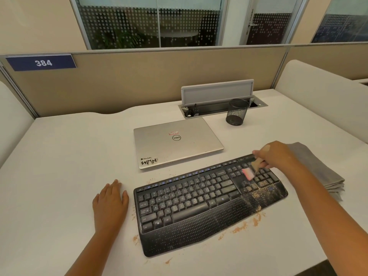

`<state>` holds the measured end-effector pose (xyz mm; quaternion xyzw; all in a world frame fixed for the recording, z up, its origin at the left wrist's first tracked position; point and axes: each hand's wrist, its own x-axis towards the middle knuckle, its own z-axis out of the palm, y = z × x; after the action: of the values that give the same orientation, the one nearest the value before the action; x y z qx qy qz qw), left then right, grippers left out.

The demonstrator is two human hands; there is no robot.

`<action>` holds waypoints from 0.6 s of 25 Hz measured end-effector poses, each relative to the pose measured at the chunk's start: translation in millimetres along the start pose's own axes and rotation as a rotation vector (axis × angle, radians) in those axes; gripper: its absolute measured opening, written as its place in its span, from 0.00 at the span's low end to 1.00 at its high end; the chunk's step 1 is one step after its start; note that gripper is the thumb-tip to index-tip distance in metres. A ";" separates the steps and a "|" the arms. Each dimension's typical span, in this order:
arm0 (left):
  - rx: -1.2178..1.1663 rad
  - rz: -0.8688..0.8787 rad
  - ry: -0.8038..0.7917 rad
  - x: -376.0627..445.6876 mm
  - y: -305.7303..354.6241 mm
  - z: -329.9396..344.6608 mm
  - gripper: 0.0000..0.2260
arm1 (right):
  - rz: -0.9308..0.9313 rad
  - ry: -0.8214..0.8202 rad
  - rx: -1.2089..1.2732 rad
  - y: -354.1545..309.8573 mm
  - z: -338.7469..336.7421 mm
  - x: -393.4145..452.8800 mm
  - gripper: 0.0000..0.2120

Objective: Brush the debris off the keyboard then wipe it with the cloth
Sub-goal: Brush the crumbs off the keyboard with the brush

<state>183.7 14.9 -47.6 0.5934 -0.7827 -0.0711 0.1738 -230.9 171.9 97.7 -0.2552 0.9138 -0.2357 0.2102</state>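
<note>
Keyboard (209, 204) with debris (256, 194), right hand (272, 156) fingers gripping brush (252, 170), left hand (110, 202) flat on desk (69, 166)

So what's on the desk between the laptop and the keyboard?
Nothing large: bare desk separates the laptop from the keyboard, with some brown crumbs, in the head view.

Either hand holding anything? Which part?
Right hand grips the brush by its wooden handle, bristles on the keyboard. Left hand rests flat on the desk, holding nothing.
</note>
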 end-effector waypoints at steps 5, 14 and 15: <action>0.007 -0.008 -0.011 0.4 0.3 -0.8 0.19 | -0.100 0.037 0.072 -14.4 -1.7 2.3 0.12; 0.007 -0.010 -0.015 -0.3 1.1 -2.2 0.18 | -0.063 -0.146 -0.445 -23.8 3.0 -18.0 0.14; 0.006 -0.011 -0.018 -0.1 1.5 -2.6 0.18 | -0.115 -0.108 -0.437 -29.6 4.7 -20.6 0.15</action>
<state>183.3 15.7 -44.7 0.5976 -0.7811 -0.0749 0.1645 -201.5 159.6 115.3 -0.3584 0.9146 -0.0299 0.1849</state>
